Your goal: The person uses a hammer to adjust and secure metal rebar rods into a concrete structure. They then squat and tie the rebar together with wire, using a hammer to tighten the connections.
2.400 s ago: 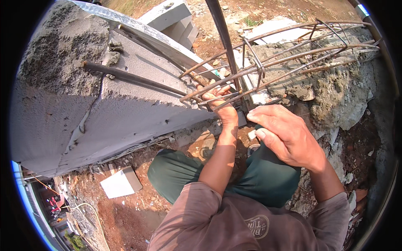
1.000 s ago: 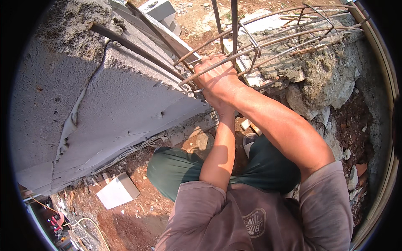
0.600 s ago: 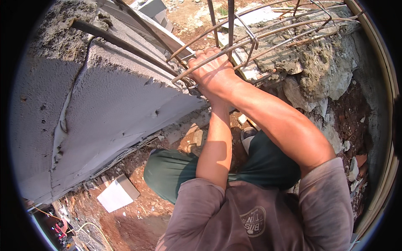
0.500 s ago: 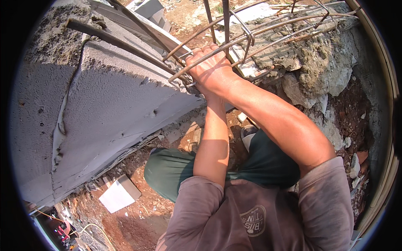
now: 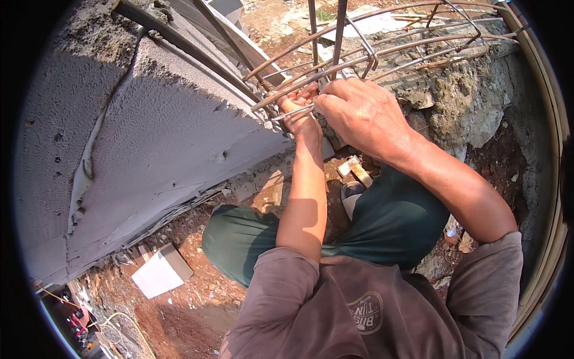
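Note:
Among the brown reinforcing bars (image 5: 323, 76) of a steel cage, my left hand (image 5: 301, 113) is turned palm up, its fingers loosely curled and partly hidden by the bars. A thin metal bar (image 5: 292, 113) crosses in front of that hand, like part of a stirrup. My right hand (image 5: 365, 113) is closed just to the right, with thumb and fingers pinched at the end of this thin bar. A bent steel stirrup (image 5: 372, 58) hangs on the long bars above the right hand. Two upright bars (image 5: 339, 30) rise behind the hands.
A grey block wall (image 5: 161, 137) fills the left, with a thick bar (image 5: 179, 45) sticking out over its top. Rough stone and mortar (image 5: 466, 102) lie on the right. Below are a hammer-shaped object (image 5: 357, 170) by my foot and a white sheet (image 5: 158, 275) on the red soil.
My right hand has moved right and down, off my left hand, which it covered before. The left palm and the thin bar now show. The hammer-shaped object has come into fuller view.

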### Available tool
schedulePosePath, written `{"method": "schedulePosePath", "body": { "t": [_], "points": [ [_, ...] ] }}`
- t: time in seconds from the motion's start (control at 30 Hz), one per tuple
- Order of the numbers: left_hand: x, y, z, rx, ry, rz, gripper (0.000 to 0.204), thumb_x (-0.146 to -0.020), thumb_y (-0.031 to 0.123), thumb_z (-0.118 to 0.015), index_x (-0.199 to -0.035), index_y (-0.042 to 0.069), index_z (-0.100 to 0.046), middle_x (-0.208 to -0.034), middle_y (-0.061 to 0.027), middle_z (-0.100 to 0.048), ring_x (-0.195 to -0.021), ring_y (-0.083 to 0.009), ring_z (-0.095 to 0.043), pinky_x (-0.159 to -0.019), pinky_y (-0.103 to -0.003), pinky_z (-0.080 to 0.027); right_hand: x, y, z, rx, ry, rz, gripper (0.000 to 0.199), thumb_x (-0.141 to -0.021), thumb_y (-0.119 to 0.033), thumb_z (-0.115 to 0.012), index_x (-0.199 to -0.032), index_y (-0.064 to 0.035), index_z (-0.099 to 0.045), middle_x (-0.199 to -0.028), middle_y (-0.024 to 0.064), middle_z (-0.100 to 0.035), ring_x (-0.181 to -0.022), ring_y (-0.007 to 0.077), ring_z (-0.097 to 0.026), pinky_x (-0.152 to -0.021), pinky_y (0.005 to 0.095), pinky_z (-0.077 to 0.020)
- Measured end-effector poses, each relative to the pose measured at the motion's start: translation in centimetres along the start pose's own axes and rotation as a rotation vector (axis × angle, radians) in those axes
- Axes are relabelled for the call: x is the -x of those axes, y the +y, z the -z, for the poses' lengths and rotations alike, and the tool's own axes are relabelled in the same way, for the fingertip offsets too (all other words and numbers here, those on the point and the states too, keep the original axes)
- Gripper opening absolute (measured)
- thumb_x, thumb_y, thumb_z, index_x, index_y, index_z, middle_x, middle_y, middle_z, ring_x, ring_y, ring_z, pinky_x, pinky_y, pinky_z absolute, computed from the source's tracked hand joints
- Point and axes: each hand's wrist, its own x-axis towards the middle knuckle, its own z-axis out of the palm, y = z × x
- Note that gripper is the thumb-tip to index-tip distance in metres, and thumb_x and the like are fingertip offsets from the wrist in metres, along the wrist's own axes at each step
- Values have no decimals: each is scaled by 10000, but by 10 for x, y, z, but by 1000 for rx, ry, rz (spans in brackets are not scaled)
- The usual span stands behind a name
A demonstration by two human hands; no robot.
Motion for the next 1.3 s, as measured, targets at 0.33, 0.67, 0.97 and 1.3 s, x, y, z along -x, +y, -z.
{"method": "schedulePosePath", "body": {
  "t": [0.33,0.67,0.97,1.3],
  "points": [
    [-10,3,-2,-209,333,-30,649,-915,651,-258,-1035,62,-502,-990,-161,-626,-831,-258,-651,-765,-384,-522,22,55,36,163,162,-345,130,-836,-155,-636,-933,-69,-646,-877,70,-607,-768,274,-626,-667,367,-511],
    [-9,-3,-4,-227,387,-28,658,-930,634,-255,-1073,41,-499,-983,-150,-630,-813,-234,-634,-750,-367,-518,-24,110,20,269,-360,-282,180,-848,-218,-548,-804,-71,-641,-831,120,-592,-802,317,-635,-702,433,-504],
    [-10,-2,-25,-151,508,-47,656,-903,679,-251,-961,70,-488,-891,-130,-622,-784,-229,-634,-725,-349,-530,-20,116,18,121,-294,-204,239,-826,-293,-606,-761,-63,-621,-829,111,-598,-781,317,-635,-671,432,-507],
    [49,-13,-4,-935,179,5,343,-980,280,-400,-1156,8,-515,-1122,-106,-583,-1009,-201,-561,-818,-327,-450,-13,119,11,134,-150,-255,163,-772,-206,-566,-699,-91,-656,-808,90,-610,-809,281,-651,-644,406,-531]
  ]
}}
